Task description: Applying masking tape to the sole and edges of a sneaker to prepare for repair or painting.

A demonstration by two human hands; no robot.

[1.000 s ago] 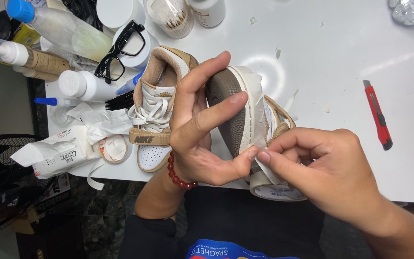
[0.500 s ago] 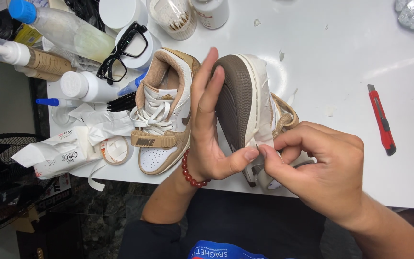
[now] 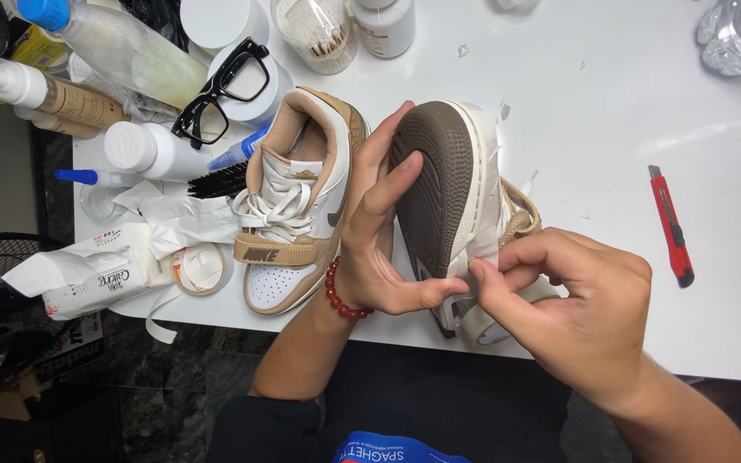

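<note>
One cluttered white table (image 3: 611, 94), dark floor (image 3: 130, 377).

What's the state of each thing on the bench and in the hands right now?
left hand: gripping the held sneaker
right hand: pinching tape at its edge
held sneaker: on its side, brown sole facing the camera
second sneaker: upright on the table, laced, strap closed
utility knife: lying flat, untouched
glasses: unfolded, resting on a white lid
tape roll: flat
</note>
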